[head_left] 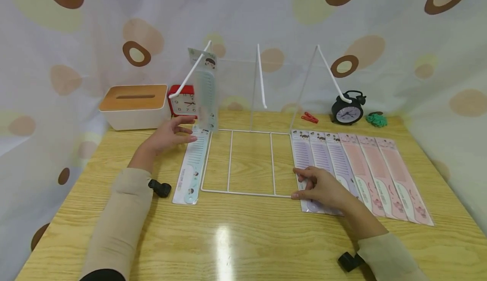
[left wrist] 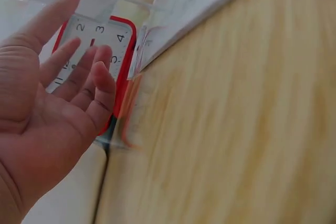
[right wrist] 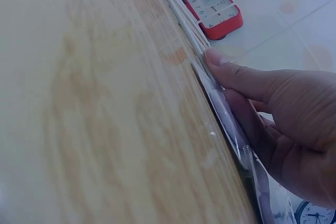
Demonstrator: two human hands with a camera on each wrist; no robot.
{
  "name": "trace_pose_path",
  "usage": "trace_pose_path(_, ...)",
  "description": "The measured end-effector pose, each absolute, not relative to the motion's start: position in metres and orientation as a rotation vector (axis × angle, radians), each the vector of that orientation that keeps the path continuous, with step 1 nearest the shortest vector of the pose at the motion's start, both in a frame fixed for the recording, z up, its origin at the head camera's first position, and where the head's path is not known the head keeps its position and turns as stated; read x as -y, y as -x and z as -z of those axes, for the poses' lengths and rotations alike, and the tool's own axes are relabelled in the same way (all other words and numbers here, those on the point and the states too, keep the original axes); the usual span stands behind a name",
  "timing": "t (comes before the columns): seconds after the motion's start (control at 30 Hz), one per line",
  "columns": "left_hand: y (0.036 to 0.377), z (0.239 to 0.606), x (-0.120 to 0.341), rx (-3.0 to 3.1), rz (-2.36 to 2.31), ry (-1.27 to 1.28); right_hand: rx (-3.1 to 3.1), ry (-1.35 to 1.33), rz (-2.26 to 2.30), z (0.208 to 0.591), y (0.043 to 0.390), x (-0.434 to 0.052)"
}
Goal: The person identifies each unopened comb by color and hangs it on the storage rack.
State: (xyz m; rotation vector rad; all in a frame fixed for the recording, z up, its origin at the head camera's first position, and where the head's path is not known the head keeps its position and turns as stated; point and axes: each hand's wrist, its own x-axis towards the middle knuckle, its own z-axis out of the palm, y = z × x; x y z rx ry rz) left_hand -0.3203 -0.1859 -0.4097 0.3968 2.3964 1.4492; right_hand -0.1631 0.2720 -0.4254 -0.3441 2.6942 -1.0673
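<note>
A white wire rack (head_left: 261, 74) with three hooks stands at the middle of the wooden table (head_left: 243, 238). A pale green packaged comb (head_left: 207, 95) hangs from its left hook. A second green comb pack (head_left: 190, 169) lies flat left of the rack base. My left hand (head_left: 173, 135) (left wrist: 58, 93) hovers open beside the hanging pack, fingers straight, holding nothing. Three purple comb packs (head_left: 323, 154) and three pink ones (head_left: 376, 162) lie side by side on the right. My right hand (head_left: 321, 188) (right wrist: 273, 108) pinches the near edge of the leftmost purple pack (right wrist: 231, 124).
A tissue box with a wooden lid (head_left: 133, 105) and a red square clock (head_left: 182, 101) (left wrist: 123, 40) stand at the back left. A black alarm clock (head_left: 347, 111), a red clothespin (head_left: 310, 117) and a green bundle (head_left: 376, 119) sit at the back right. A patterned curtain surrounds the table.
</note>
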Motion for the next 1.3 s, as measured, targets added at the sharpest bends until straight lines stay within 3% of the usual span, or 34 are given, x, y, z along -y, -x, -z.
trace_pose_path(0.37,0.332,0.430,0.188,-2.482,-1.239,-0.393,-2.691,0.298,1.025,0.425,0.164,-0.273)
trace_pose_path(0.8,0.325,0.420,0.191,-2.529,-1.145,-0.502,-2.704,0.345,1.051,0.427,0.163,-0.272)
trace_pose_path(1.03,0.308,0.373,0.191,-2.515,-1.071,-0.588,-2.726,0.350,1.037,0.429,0.161,-0.277)
trace_pose_path(1.3,0.263,0.318,0.189,-2.320,-1.536,-0.849,-2.710,0.369,1.058,0.430,0.164,-0.274)
